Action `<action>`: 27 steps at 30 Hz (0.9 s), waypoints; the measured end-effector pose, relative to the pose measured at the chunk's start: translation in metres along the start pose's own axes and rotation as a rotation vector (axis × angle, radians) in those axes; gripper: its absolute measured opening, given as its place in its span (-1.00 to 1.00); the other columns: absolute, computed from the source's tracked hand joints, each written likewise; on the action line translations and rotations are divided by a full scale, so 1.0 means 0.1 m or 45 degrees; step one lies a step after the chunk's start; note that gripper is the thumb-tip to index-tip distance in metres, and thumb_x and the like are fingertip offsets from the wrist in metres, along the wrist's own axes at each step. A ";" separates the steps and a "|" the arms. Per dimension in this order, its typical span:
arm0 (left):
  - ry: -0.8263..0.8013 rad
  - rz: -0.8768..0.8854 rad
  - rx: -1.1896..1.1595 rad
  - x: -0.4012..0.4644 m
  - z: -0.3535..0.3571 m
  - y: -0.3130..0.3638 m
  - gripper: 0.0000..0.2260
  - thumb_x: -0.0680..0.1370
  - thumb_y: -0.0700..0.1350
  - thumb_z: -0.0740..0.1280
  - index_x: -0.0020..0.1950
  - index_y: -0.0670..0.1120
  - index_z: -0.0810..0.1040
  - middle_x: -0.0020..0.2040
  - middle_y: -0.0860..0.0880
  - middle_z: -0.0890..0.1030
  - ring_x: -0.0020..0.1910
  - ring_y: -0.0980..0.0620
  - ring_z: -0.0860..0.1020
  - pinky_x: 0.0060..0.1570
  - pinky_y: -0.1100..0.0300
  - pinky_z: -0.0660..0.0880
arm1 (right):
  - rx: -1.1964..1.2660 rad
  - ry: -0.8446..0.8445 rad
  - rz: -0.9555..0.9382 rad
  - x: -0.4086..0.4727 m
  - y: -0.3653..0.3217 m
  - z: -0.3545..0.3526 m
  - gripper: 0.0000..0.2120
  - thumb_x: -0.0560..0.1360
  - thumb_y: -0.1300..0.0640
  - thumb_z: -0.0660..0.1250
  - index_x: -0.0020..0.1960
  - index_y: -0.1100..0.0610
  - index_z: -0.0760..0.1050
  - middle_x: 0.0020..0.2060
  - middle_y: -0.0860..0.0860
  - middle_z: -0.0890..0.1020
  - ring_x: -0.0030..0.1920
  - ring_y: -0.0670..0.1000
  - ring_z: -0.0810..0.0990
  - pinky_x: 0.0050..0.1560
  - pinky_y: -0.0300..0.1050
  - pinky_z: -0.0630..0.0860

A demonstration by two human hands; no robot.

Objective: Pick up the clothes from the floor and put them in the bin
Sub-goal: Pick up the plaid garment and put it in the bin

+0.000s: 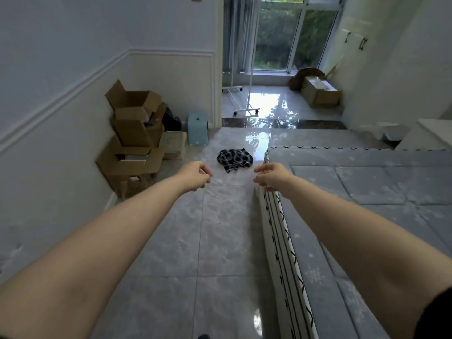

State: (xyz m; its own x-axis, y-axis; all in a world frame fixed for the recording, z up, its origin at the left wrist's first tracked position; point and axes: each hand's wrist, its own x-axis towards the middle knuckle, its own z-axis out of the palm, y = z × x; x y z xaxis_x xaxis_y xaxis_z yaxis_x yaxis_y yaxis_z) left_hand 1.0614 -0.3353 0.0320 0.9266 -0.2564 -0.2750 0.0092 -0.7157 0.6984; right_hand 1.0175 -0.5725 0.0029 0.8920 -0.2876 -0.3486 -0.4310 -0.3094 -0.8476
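Observation:
A crumpled dark blue and white patterned garment [235,159] lies on the glossy grey tiled floor ahead of me. Both my arms stretch forward. My left hand [195,175] hangs to the left of the garment and nearer to me, fingers loosely curled and empty. My right hand [270,176] hangs to its right, also nearer, fingers spread a little and holding nothing. Neither hand touches the cloth. No bin is in view.
A stack of open cardboard boxes [134,138] stands against the left wall, with a pale blue stool [197,128] beside it. A grey padded mat [354,192] with a raised edge fills the right side. Further on are a rolling rack [244,104] and a box [320,91] near the window.

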 end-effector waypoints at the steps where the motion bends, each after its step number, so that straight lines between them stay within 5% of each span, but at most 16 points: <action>1: -0.019 0.014 0.015 0.19 -0.07 0.06 -0.85 0.54 -0.17 0.24 0.06 -0.10 0.55 0.02 -0.08 0.65 0.01 -0.06 0.63 -0.06 0.04 0.58 | -0.004 0.018 -0.008 0.13 -0.06 -0.01 -0.73 0.41 0.27 0.46 0.09 0.12 0.59 -0.10 0.07 0.60 -0.12 0.05 0.58 -0.05 -0.02 0.58; 5: -0.034 0.052 -0.013 0.84 -0.16 0.22 -0.86 0.55 -0.19 0.20 0.01 -0.12 0.54 0.05 -0.12 0.65 -0.07 -0.07 0.60 -0.20 0.13 0.51 | -0.025 0.033 -0.023 0.61 -0.21 -0.03 -0.71 0.43 0.26 0.45 0.14 0.13 0.58 -0.06 0.03 0.62 -0.03 0.06 0.60 0.07 0.03 0.60; 8: -0.086 0.067 0.011 1.40 -0.14 0.29 -0.91 0.54 -0.16 0.24 -0.12 -0.02 0.51 0.06 -0.12 0.64 -0.03 -0.06 0.63 -0.19 0.12 0.54 | -0.011 0.037 0.001 1.11 -0.30 -0.11 -0.70 0.43 0.27 0.45 0.15 0.13 0.58 -0.02 0.07 0.62 -0.04 0.07 0.59 -0.08 -0.05 0.58; 13: -0.132 0.035 0.008 2.37 -0.13 0.44 -0.84 0.55 -0.16 0.25 0.10 -0.14 0.54 0.11 -0.16 0.61 0.00 -0.09 0.61 -0.15 0.09 0.52 | 0.060 0.039 0.069 2.14 -0.44 -0.33 -0.79 0.41 0.26 0.47 0.02 0.11 0.56 -0.09 0.09 0.59 -0.11 0.05 0.56 -0.11 -0.07 0.55; 21: -0.065 -0.078 -0.047 3.96 -0.14 0.92 -0.86 0.55 -0.17 0.24 0.06 -0.11 0.54 -0.06 -0.06 0.62 -0.18 0.00 0.58 -0.23 0.17 0.50 | 0.072 0.014 0.149 3.80 -0.72 -0.86 -0.86 0.40 0.25 0.45 -0.11 0.08 0.54 -0.16 0.10 0.59 -0.14 0.05 0.55 -0.11 -0.07 0.52; 27: -0.069 -0.133 -0.058 4.94 -0.15 1.07 -0.85 0.53 -0.18 0.27 0.07 -0.13 0.55 -0.05 -0.15 0.62 -0.12 -0.05 0.58 -0.27 0.16 0.49 | 0.034 0.062 0.180 4.82 -0.96 -1.08 -0.87 0.41 0.29 0.41 -0.14 0.09 0.53 -0.11 0.13 0.58 -0.10 0.08 0.55 -0.14 -0.09 0.55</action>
State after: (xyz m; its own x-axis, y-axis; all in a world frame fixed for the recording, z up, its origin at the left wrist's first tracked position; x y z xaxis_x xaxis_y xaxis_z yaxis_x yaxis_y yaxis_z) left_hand 1.5260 -0.5290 -0.0195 0.8981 -0.2173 -0.3823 0.1232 -0.7102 0.6931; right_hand 1.4741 -0.7790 -0.0404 0.8147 -0.3703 -0.4463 -0.5477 -0.2383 -0.8020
